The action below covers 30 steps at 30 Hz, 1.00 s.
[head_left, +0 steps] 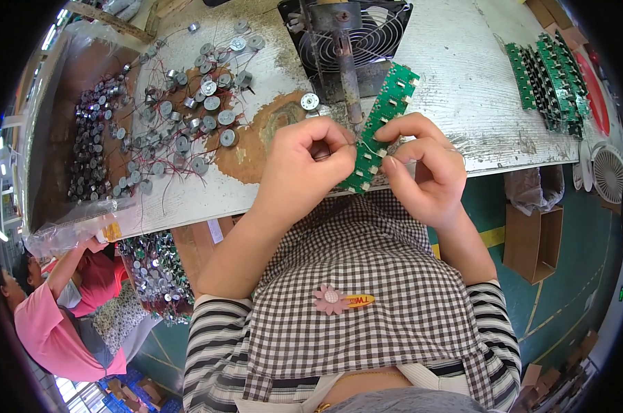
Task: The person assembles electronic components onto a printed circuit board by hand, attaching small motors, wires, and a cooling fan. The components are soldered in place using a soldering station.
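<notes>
A long green circuit board strip (394,93) with small pale connectors along one edge is held at a slant in front of me. My right hand (425,165) grips its right edge, thumb and index finger bent against it. Thumb and forefinger of my left hand (315,155) are pinched together at the strip's left edge. A thin pale wire lies over the board by those fingertips; what the left hand pinches is too small to make out. Just above the hands, a soldering iron (348,76) points straight down. A small round motor (310,101) rests beyond my left hand.
Many small motors (212,103) with red wires lie on the worn white table (456,69); more fill a plastic-lined box (39,138). A black fan (377,34) stands behind the iron. Board strips (549,82) are stacked far right. Co-workers (64,310) are at lower left.
</notes>
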### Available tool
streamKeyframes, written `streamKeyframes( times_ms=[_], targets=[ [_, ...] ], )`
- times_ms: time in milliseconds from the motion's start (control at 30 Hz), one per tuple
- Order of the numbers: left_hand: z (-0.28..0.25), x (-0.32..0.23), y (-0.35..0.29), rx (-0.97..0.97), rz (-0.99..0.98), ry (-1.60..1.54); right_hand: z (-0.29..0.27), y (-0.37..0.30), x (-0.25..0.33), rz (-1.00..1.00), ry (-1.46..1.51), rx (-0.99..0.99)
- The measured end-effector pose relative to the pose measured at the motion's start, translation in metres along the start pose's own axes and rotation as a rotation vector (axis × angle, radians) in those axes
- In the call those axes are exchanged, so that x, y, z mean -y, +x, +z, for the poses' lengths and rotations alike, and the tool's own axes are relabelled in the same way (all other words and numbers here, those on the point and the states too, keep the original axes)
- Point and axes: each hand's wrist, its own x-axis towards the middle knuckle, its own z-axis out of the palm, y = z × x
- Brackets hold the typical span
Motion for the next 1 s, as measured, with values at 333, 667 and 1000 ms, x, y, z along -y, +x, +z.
streamKeyframes(
  times_ms=[333, 667, 1000],
  targets=[
    [-0.002, -0.004, -0.001, -0.025, -0.013, 0.067, 0.002, 0.001, 0.005, -0.001, -0.012, 0.029],
    [0.000, -0.004, 0.001, -0.007, 0.019, 0.115, 0.003, 0.000, 0.003, 0.005, -0.030, 0.002],
    [-0.003, -0.004, -0.001, -0.013, -0.008, 0.107, 0.005, 0.000, 0.002, -0.005, -0.035, 0.034]
  ],
)
